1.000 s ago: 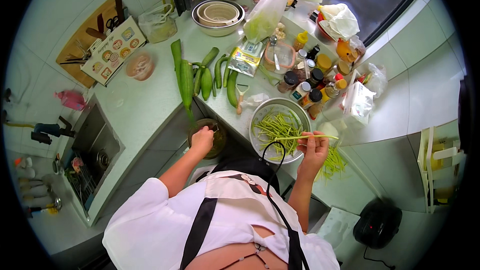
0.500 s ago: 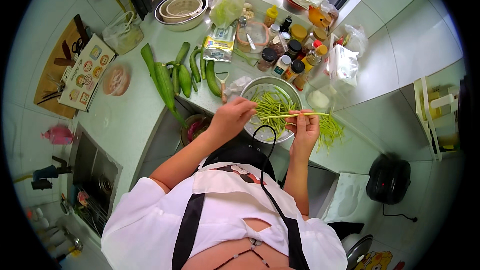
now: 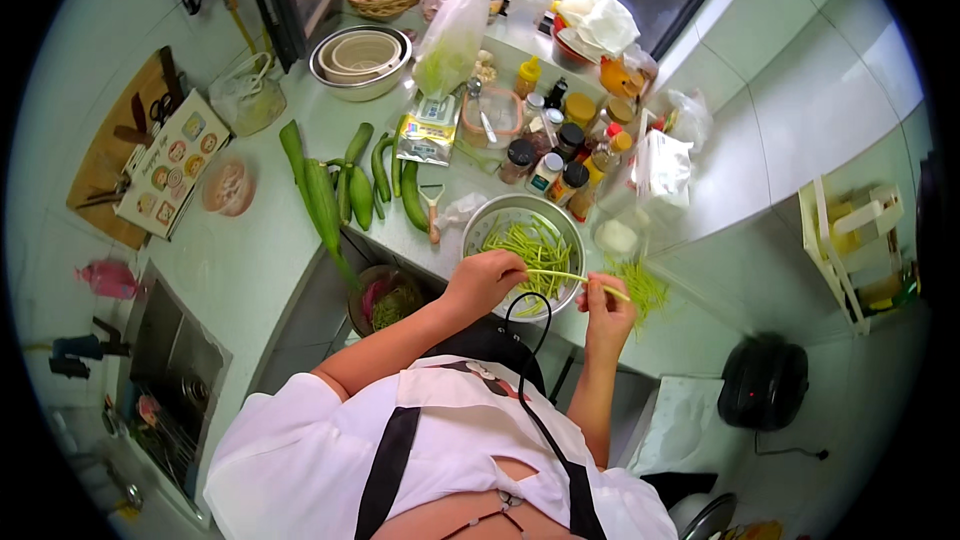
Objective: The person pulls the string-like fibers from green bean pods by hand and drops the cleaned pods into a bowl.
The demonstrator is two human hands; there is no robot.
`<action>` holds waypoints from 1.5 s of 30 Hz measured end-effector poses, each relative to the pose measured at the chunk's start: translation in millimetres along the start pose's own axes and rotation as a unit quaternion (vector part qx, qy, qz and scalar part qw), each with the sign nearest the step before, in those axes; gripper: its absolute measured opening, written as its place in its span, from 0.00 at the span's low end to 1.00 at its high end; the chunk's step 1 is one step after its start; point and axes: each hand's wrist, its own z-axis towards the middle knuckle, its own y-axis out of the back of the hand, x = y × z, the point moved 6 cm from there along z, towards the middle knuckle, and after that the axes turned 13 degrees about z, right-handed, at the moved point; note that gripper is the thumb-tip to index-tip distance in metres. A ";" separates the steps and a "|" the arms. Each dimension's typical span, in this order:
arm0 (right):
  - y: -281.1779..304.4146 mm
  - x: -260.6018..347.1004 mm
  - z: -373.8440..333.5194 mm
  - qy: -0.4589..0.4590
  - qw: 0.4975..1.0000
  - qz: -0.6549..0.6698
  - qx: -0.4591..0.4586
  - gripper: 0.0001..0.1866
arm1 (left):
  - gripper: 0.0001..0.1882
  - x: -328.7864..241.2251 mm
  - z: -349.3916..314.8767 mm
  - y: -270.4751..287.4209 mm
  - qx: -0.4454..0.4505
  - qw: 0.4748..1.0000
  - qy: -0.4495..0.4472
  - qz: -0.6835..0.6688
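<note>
Stalk [image 3: 557, 274], left end invisible behind left hand [image 3: 487, 282]

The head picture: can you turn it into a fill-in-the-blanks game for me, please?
1. Between the bare left hand and the bare right hand stretches exactly ____ long thin green stalk.
2. In this view, the round silver metal bowl stands to the ____ of the Y-shaped, wooden-handled peeler.
3. On the black rounded appliance glows a tiny ____ light.

Missing words: one; right; red.
</note>
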 end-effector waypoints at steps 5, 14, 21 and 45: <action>-7.8 9.9 -9.8 0.037 0.995 0.023 0.086 0.07 | 0.08 21.7 1.7 -19.5 0.046 0.910 0.234 -0.340; -2.0 10.9 -4.6 0.059 0.987 -0.051 0.143 0.06 | 0.13 17.0 -8.1 -45.3 0.064 0.810 0.318 -0.489; -7.7 16.8 -10.5 0.132 0.963 -0.152 0.180 0.05 | 0.18 8.6 -7.9 -60.9 0.085 0.803 0.322 -0.494; -1.3 5.6 -14.1 0.105 0.980 -0.134 0.102 0.07 | 0.13 -1.4 -5.6 -57.4 0.110 0.854 0.241 -0.449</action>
